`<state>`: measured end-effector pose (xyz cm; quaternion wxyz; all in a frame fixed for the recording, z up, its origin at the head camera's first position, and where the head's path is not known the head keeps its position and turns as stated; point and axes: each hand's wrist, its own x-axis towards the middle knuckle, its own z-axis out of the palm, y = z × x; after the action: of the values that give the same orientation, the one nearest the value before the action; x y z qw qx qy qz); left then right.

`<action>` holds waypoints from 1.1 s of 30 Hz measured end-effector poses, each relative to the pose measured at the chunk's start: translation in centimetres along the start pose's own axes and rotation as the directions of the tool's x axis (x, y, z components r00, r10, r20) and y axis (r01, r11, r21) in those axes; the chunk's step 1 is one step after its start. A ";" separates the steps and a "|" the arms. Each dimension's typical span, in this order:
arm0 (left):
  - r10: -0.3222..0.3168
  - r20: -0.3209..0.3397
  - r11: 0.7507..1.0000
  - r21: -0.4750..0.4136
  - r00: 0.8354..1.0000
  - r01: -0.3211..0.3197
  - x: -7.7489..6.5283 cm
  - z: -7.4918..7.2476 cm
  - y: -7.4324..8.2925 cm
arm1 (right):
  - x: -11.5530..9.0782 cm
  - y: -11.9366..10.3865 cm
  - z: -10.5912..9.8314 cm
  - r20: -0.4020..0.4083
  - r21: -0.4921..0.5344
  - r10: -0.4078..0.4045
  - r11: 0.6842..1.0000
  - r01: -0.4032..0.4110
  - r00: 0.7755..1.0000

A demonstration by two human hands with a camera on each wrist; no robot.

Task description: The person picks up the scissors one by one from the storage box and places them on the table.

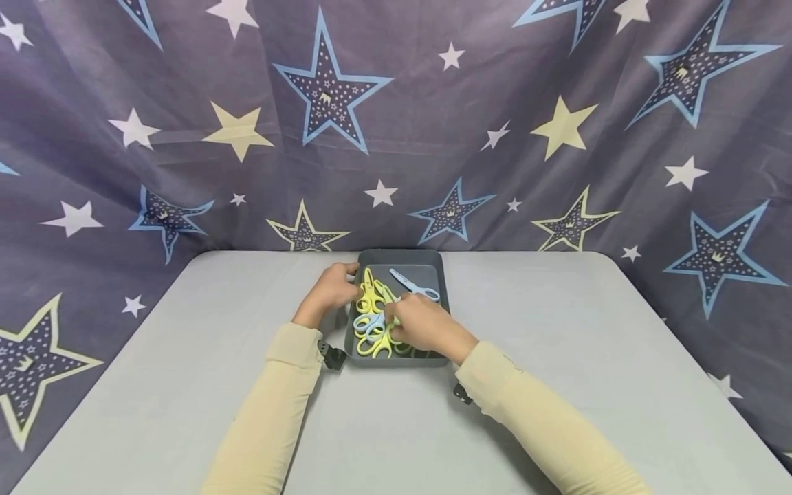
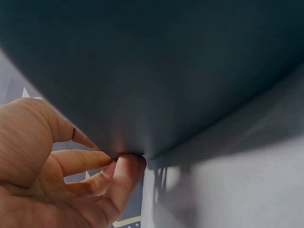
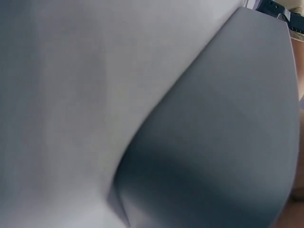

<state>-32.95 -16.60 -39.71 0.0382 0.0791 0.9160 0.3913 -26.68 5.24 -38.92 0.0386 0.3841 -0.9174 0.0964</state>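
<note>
A dark grey tray stands on the white table and holds several small scissors. Yellow-green scissors lie at its left, with more below. Blue scissors rest at the far right, blades pointing to the back left. A second blue pair lies on top of yellow ones at the left middle. My left hand grips the tray's left edge, its fingertips against the outer wall. Over the tray, my right hand reaches down with bent fingers beside the second blue pair; what its fingertips hold is hidden.
The white table spreads around the tray. Behind it hangs a dark star-patterned cloth. Dark wrist devices sit at both cuffs, close to the tray's near corners. In the right wrist view, the tray's outer wall fills much of the picture.
</note>
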 end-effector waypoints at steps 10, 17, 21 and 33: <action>0.026 -0.015 0.999 0.022 1.000 -0.025 -0.1 -0.1 0.1 | -0.1 0.4 -0.8 -0.074 -0.026 -0.030 0.999 0.028 0.997; 0.026 -0.021 1.000 0.015 0.999 -0.025 0.0 0.0 -0.2 | -0.1 0.5 -1.3 -0.073 -0.046 -0.025 0.999 0.021 0.997; 0.023 -0.017 1.000 0.005 1.000 -0.023 0.0 0.1 -0.4 | -0.2 0.4 -1.3 -0.069 -0.066 -0.015 0.998 0.010 0.997; 0.021 -0.009 1.000 0.001 1.000 -0.021 -0.2 -0.1 -0.1 | -0.2 0.6 -1.2 -0.135 -0.158 -0.049 0.987 0.027 0.990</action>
<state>-32.77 -16.77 -39.77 0.0298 0.0871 0.9155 0.3915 -27.00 6.01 -37.83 0.1337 0.3896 -0.9098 0.0501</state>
